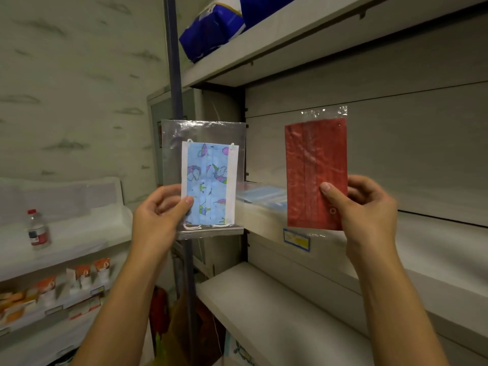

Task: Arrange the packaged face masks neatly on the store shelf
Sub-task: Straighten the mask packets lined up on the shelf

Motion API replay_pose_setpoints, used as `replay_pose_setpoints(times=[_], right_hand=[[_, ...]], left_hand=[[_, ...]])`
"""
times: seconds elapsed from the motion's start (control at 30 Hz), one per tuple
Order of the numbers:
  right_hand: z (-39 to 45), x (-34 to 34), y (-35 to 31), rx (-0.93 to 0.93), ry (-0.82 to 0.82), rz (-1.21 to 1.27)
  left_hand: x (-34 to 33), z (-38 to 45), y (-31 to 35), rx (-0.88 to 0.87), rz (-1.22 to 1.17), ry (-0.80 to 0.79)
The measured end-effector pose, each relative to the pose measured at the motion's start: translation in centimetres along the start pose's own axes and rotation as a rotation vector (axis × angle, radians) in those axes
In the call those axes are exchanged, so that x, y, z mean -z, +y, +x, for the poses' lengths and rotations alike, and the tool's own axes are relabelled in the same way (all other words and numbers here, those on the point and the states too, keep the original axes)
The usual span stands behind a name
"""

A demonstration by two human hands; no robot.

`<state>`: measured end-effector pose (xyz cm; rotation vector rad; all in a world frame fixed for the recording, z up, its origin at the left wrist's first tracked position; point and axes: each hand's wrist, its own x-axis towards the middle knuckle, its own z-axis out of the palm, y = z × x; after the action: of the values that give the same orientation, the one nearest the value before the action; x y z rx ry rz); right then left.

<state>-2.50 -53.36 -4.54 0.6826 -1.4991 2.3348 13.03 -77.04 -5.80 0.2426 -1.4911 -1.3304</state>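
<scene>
My left hand (158,212) holds up a clear packet with a light-blue unicorn-print face mask (208,180), thumb on its lower left corner. In my right hand (367,210) is a clear packet with a red face mask (314,170), gripped at its lower right edge. Both packets are upright in front of the shelf. Behind and between them, a few packets of plain blue masks (264,196) lie flat at the left end of the middle shelf (435,241).
A yellow and blue price tag (296,240) sits on the middle shelf's front edge. Blue packages (211,30) rest on the top shelf. A lower shelf board (264,313) is below. At left, a water bottle (38,229) stands above orange-and-white boxes (79,278).
</scene>
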Motion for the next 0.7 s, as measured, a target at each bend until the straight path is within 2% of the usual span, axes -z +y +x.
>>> replay_pose_setpoints(times=[0.37, 0.6, 0.7], right_hand=[[5.6, -2.5, 3.6, 0.059, 0.117, -0.092], [8.0, -3.8, 3.5, 0.125, 0.243, -0.21], [8.4, -4.0, 3.4, 0.138, 0.332, -0.254]], left_hand=[[-1.6, 9.4, -6.4, 0.015, -0.069, -0.072], [-4.2, 15.2, -10.1, 0.05, -0.153, -0.212], [-6.1, 17.1, -10.7, 0.084, -0.165, -0.32]])
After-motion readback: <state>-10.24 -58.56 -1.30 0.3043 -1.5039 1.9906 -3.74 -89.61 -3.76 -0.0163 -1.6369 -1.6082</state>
